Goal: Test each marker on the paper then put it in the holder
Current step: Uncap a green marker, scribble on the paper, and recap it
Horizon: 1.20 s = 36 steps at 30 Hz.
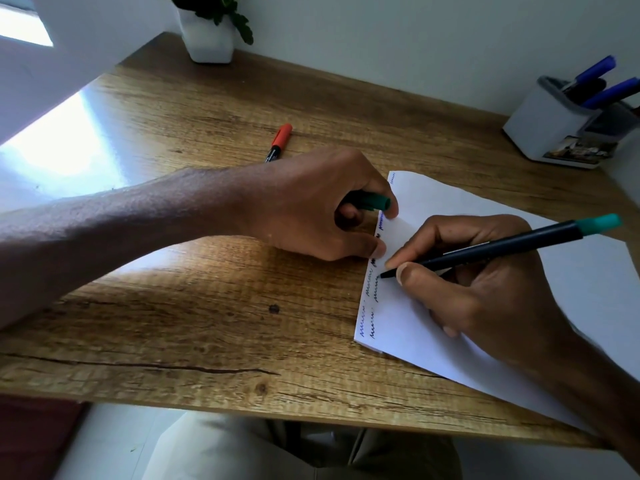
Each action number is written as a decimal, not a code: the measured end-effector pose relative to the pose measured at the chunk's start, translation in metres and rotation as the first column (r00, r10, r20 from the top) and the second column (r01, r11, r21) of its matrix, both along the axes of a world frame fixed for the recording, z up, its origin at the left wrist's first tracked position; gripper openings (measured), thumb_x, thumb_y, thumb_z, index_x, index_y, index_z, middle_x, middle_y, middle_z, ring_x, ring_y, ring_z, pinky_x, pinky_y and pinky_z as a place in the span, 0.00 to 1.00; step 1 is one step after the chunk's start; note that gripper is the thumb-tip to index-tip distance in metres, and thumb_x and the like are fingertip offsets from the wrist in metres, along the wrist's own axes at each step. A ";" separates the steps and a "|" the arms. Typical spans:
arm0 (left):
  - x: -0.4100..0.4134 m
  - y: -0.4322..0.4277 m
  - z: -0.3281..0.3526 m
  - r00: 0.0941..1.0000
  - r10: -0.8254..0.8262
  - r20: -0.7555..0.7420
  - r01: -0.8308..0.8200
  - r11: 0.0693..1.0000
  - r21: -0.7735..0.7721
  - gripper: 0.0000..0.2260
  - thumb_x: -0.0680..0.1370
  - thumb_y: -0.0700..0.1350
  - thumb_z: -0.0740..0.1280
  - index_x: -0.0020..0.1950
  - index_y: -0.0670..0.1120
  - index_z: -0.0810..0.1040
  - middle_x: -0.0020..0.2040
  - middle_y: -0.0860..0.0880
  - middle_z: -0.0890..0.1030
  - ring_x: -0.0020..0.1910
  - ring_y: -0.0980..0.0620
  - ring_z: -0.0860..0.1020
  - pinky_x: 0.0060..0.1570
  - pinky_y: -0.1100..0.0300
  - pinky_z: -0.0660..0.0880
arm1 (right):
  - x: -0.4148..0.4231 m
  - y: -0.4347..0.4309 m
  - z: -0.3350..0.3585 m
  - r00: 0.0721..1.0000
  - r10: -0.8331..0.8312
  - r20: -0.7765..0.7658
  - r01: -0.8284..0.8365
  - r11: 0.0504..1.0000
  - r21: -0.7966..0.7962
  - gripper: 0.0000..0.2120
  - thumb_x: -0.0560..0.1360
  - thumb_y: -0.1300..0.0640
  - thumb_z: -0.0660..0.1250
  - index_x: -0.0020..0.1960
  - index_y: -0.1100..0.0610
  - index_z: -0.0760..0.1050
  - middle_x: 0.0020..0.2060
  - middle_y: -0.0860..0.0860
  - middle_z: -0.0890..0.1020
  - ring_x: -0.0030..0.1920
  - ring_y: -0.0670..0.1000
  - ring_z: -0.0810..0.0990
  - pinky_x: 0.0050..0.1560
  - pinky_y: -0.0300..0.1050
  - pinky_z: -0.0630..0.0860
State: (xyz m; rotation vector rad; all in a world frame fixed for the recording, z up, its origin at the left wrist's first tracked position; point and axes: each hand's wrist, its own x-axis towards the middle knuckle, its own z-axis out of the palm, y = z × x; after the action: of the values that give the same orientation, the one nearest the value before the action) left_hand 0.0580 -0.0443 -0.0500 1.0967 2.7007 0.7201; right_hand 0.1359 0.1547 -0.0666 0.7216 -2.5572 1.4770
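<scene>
My right hand [485,292] grips a dark-bodied green marker [512,245] with its tip touching the white paper [588,282] near the left edge, beside several squiggly test lines. My left hand [311,206] holds the marker's green cap [372,201] in curled fingers while its thumb and a fingertip press on the paper's left edge. A red-capped marker [278,142] lies on the desk behind my left hand. The white and grey holder [550,129] stands at the far right with blue markers [607,93] in it.
The wooden desk [194,306] meets a white wall at the back. A white pot with a green plant [211,32] stands at the far edge. Bright window glare falls on the desk's left side. My lap shows below the front edge.
</scene>
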 end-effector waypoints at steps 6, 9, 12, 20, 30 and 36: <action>0.001 0.001 0.001 1.000 -0.004 0.021 0.004 1.000 0.004 0.21 0.75 0.58 0.73 0.67 0.57 0.79 0.48 0.54 0.84 0.45 0.54 0.82 0.43 0.53 0.80 | -0.002 0.001 0.000 1.000 -0.004 0.023 0.004 1.000 -0.014 0.04 0.70 0.65 0.71 0.38 0.60 0.84 0.26 0.41 0.80 0.23 0.41 0.78 0.26 0.28 0.70; 0.002 0.001 0.001 1.000 -0.001 0.021 0.000 1.000 0.016 0.21 0.75 0.58 0.74 0.67 0.56 0.79 0.45 0.56 0.83 0.44 0.57 0.81 0.42 0.58 0.78 | -0.001 0.002 -0.001 0.998 -0.038 0.055 0.041 0.998 -0.042 0.04 0.70 0.64 0.71 0.38 0.60 0.84 0.25 0.46 0.80 0.17 0.47 0.74 0.20 0.35 0.69; 0.002 0.000 0.001 1.000 -0.006 0.007 0.006 1.000 0.019 0.21 0.75 0.59 0.73 0.66 0.57 0.79 0.49 0.54 0.84 0.44 0.55 0.82 0.42 0.54 0.80 | -0.001 0.003 -0.002 0.996 -0.059 0.072 0.066 0.994 -0.092 0.04 0.71 0.64 0.71 0.39 0.61 0.83 0.24 0.49 0.79 0.16 0.50 0.72 0.19 0.38 0.69; 0.002 0.001 0.003 0.999 0.008 0.053 -0.008 1.000 -0.006 0.18 0.76 0.60 0.72 0.65 0.62 0.77 0.50 0.67 0.77 0.48 0.66 0.77 0.39 0.75 0.75 | -0.007 0.013 0.005 0.987 -0.132 0.095 0.156 0.931 -0.329 0.05 0.73 0.63 0.74 0.49 0.62 0.85 0.37 0.58 0.84 0.34 0.56 0.80 0.25 0.44 0.75; 0.007 0.002 0.003 0.997 -0.027 0.068 0.018 0.993 0.120 0.07 0.76 0.54 0.74 0.53 0.58 0.81 0.41 0.62 0.81 0.42 0.64 0.79 0.33 0.70 0.72 | -0.008 0.016 0.009 0.998 -0.005 0.070 0.034 0.907 -0.420 0.11 0.78 0.62 0.65 0.55 0.65 0.83 0.43 0.63 0.85 0.41 0.60 0.83 0.28 0.47 0.78; 0.007 0.003 0.001 0.997 -0.045 0.056 0.039 0.993 0.108 0.08 0.77 0.54 0.73 0.54 0.57 0.80 0.44 0.60 0.82 0.43 0.62 0.80 0.34 0.67 0.76 | -0.007 0.014 0.007 0.996 -0.030 0.079 0.057 0.927 -0.371 0.12 0.77 0.65 0.64 0.55 0.64 0.83 0.42 0.61 0.85 0.40 0.59 0.84 0.27 0.48 0.80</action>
State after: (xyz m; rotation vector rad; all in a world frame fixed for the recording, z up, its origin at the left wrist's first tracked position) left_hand 0.0653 -0.0409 -0.0487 1.1342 2.6094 0.8851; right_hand 0.1290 0.1690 -0.0592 0.5605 -2.2171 1.9282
